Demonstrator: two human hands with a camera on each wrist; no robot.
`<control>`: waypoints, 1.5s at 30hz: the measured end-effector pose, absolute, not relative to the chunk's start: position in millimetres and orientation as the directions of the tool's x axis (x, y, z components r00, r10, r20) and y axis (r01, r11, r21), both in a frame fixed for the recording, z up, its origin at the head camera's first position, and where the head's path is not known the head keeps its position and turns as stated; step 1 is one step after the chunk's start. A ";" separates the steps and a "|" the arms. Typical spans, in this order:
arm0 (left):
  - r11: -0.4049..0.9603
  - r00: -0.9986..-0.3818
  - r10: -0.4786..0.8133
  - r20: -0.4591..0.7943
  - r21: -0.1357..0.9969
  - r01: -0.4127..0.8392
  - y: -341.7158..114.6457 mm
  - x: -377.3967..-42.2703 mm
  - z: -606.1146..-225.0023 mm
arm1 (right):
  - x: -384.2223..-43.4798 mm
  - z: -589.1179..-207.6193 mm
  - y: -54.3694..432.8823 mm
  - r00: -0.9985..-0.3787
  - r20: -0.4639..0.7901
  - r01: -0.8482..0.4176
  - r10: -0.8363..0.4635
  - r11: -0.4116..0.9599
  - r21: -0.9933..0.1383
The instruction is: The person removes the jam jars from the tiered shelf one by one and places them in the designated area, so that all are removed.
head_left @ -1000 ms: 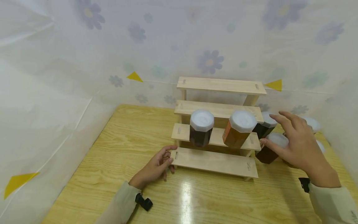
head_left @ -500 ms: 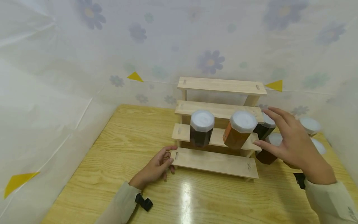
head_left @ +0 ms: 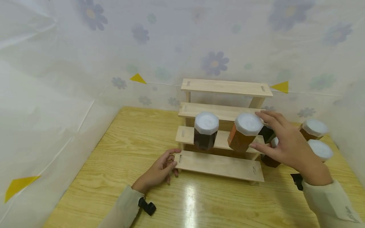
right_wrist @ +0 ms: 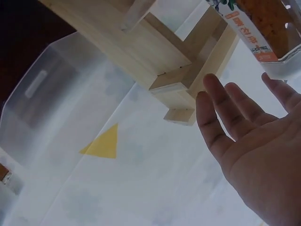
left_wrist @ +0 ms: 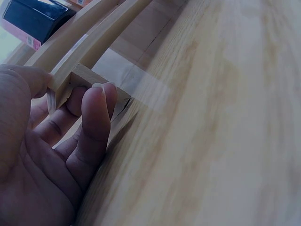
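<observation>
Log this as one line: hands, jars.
left hand: grips wooden rack, lower left end | right hand: spread beside amber jar, contact unclear | dark jar: on rack, left of amber jar

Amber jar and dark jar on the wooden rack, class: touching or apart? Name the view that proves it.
Apart. The head view shows bare shelf between the amber jar and the dark jar.

Yellow wood-grained table (head_left: pixel 142 133) carries a pale four-step wooden stand (head_left: pixel 219 164) toward 1 o'clock and several white-lidded jars (head_left: pixel 320 149) between 2 and 3 o'clock, partly hidden. On the stand's second step (head_left: pixel 223 139) from the bottom, a dark jar (head_left: pixel 206 134) stands toward 9 o'clock, an amber jar (head_left: pixel 241 136) toward 3 o'clock.
</observation>
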State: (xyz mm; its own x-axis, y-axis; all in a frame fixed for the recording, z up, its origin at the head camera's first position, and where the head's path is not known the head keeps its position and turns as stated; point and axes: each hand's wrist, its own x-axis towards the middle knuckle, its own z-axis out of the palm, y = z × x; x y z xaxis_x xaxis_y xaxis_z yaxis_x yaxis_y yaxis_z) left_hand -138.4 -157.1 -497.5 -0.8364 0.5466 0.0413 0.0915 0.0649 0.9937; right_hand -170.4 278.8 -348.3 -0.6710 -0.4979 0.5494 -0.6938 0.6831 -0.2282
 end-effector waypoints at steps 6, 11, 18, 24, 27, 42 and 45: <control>0.059 -0.834 0.550 0.048 0.994 0.097 -157.5 -139.1 -497.5 | -174.4 -345.5 266.6 -0.660 0.547 -0.707 -0.516 0.672 -0.220; 0.057 -0.832 0.552 0.053 0.993 0.101 -157.3 -139.6 -497.9 | -179.0 -342.1 254.6 -0.648 0.554 -0.722 -0.523 0.655 -0.225; 0.053 -0.831 0.554 0.061 0.993 0.108 -156.8 -140.3 -499.2 | -183.5 -345.6 243.9 -0.668 0.546 -0.707 -0.505 0.659 -0.256; 0.046 -0.833 0.550 0.067 0.993 0.110 -157.7 -140.4 -499.8 | -189.0 -352.6 238.1 -0.621 0.617 -0.745 -0.484 0.610 -0.271; 0.041 -0.835 0.547 0.068 0.993 0.108 -158.2 -140.6 -500.4 | -190.8 -355.0 235.5 -0.613 0.635 -0.752 -0.470 0.594 -0.287; 0.027 -0.828 0.555 0.081 0.993 0.115 -158.6 -139.8 -499.5 | -184.1 -355.4 233.7 -0.641 0.622 -0.731 -0.448 0.605 -0.317; 0.025 -0.827 0.557 0.078 0.994 0.110 -157.7 -139.1 -500.8 | -182.6 -355.9 234.2 -0.645 0.622 -0.729 -0.444 0.604 -0.323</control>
